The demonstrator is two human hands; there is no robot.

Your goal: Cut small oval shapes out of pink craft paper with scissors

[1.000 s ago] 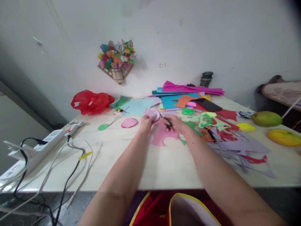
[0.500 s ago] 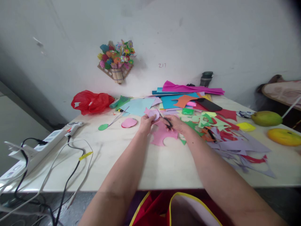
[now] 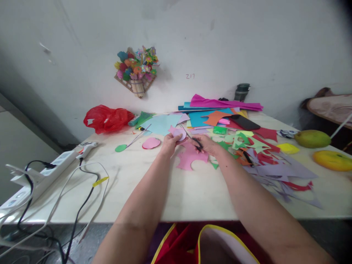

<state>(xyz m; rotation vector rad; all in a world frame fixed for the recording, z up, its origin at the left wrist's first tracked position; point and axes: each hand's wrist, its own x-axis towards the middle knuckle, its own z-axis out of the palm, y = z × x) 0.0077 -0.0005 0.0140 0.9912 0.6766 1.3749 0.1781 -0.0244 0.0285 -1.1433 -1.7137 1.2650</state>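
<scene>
Between the thumb and fingers of my left hand (image 3: 169, 144) is a pale lilac paper circle (image 3: 179, 134), laid against a sheet of pink paper (image 3: 192, 157) that has rounded pieces cut out of it. My right hand (image 3: 206, 143) is closed around the dark handles of a pair of scissors (image 3: 197, 143). The blades point up and left, beside the circle's right edge. To the left lie a pink paper circle (image 3: 151, 143) with red under its edge and a green circle (image 3: 121, 148) on a thin stick.
Paper scraps (image 3: 277, 170) in several colours cover the table's right side, near two mangoes (image 3: 312, 139). Coloured sheets (image 3: 209, 118) and a black phone (image 3: 245, 122) lie at the back. A red plastic bag (image 3: 108, 119) and a power strip (image 3: 52, 168) with cables stand left.
Both hands stay almost in place. The lilac circle and the scissors have shifted only very slightly.
</scene>
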